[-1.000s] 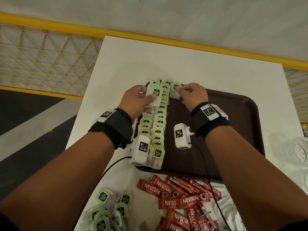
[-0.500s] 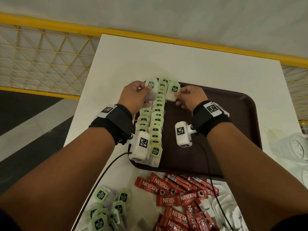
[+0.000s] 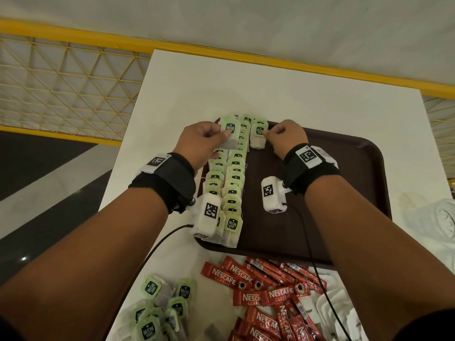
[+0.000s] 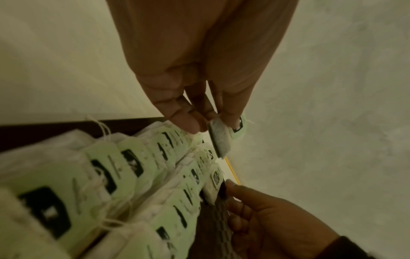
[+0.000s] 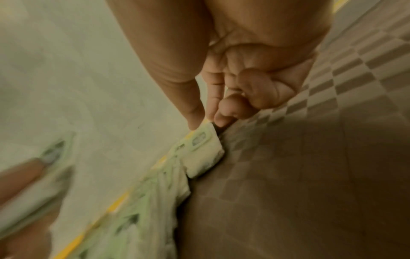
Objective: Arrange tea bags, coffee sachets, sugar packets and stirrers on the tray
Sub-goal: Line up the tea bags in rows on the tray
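Table [image 3: 320,99], white, bears the tray [image 3: 357,173]; yellow mesh railing [image 3: 61,82] and grey floor lie left of the left hand [image 3: 199,141]. Two tea-bag rows [image 3: 229,183] run from wrists to fingertips, overlapped, probably to save space. Left hand pinches a bag [image 3: 230,134] over the far end; right hand [image 3: 285,139] pinches another [image 3: 258,136], apparently starting a third row. Sachets [image 3: 266,294] and loose bags [image 3: 160,313] wait nearer than both wrists.

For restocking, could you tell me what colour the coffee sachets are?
Red coffee sachets with white lettering, clearest in the head view.
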{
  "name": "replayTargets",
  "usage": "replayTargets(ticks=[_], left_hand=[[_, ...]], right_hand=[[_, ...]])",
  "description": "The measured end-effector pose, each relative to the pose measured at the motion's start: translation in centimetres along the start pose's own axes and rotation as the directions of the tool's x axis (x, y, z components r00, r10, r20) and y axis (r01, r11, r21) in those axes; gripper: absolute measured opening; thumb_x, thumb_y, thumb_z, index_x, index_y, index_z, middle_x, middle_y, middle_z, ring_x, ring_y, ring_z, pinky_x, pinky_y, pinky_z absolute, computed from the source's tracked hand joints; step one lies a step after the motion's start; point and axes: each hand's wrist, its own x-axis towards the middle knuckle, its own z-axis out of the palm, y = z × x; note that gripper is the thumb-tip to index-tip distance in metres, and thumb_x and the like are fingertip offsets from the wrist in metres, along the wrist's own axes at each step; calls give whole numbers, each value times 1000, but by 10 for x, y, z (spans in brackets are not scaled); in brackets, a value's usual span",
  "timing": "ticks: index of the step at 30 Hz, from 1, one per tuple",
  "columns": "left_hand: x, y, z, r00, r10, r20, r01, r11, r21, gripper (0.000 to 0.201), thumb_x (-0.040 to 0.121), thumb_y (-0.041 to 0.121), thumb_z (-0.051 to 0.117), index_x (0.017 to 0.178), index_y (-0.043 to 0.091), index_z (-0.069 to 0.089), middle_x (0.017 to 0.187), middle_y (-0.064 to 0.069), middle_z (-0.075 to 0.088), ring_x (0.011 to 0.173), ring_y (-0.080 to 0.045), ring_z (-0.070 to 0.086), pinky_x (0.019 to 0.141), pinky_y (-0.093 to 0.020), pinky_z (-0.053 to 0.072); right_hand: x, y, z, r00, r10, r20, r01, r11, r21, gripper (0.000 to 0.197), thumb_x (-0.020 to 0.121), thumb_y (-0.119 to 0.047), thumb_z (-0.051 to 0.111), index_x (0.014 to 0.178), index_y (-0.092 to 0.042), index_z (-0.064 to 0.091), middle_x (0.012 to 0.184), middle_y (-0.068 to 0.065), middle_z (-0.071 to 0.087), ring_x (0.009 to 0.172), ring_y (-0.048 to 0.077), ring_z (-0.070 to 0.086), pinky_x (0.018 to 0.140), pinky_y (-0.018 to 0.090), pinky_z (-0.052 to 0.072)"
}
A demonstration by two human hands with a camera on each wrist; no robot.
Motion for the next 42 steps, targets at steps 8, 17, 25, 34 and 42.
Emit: replayTargets(ticks=[8, 17, 25, 34, 42], left_hand=[[-3, 6, 13, 1000, 2, 27, -1, 1000, -31, 10, 89, 19, 72, 81, 19, 65, 75, 8, 65, 75, -9, 61, 59, -22, 50], [-8, 7, 8, 1000, -15, -28, 15, 1000, 8, 14, 93, 25, 64, 101, 14, 69, 99, -3, 71, 81, -8, 63, 64, -23, 51], [-16, 5, 1, 998, -16, -66, 19, 998, 55, 8, 95, 25, 59, 95, 21, 66, 105, -4, 71, 83, -8, 64, 63, -21, 48], [-51, 23, -1, 999, 26, -23, -24, 996, 87, 13, 97, 26, 57, 101, 18, 67, 113, -5, 69, 86, -7, 65, 65, -20, 50], [-149, 15, -28, 991, 30, 130, -51, 986, 161, 13, 97, 30, 57, 99, 22, 68, 111, -4, 69, 87, -7, 65, 68, -23, 50]], right_hand=[[-49, -22, -6, 929, -249, 273, 148, 928, 342, 10, 86, -29, 72, 89, -21, 66, 83, 1, 67, 64, 8, 58, 53, 18, 46], [-27, 14, -1, 991, -11, 131, -25, 962, 272, 7, 90, -25, 68, 85, -23, 63, 86, 10, 69, 54, 8, 54, 49, 23, 43], [-20, 11, 2, 997, 41, 60, -50, 986, 160, 15, 86, -30, 72, 76, -23, 62, 76, 0, 66, 51, 10, 54, 49, 23, 44], [-59, 5, -12, 992, -123, 27, 123, 992, 7, 17, 88, -38, 65, 82, -24, 60, 88, -2, 65, 78, 20, 64, 82, 39, 55], [-185, -4, -13, 858, -338, 387, 382, 923, -40, 16, 87, -36, 68, 88, -20, 65, 81, -2, 65, 70, 11, 57, 66, 29, 47]])
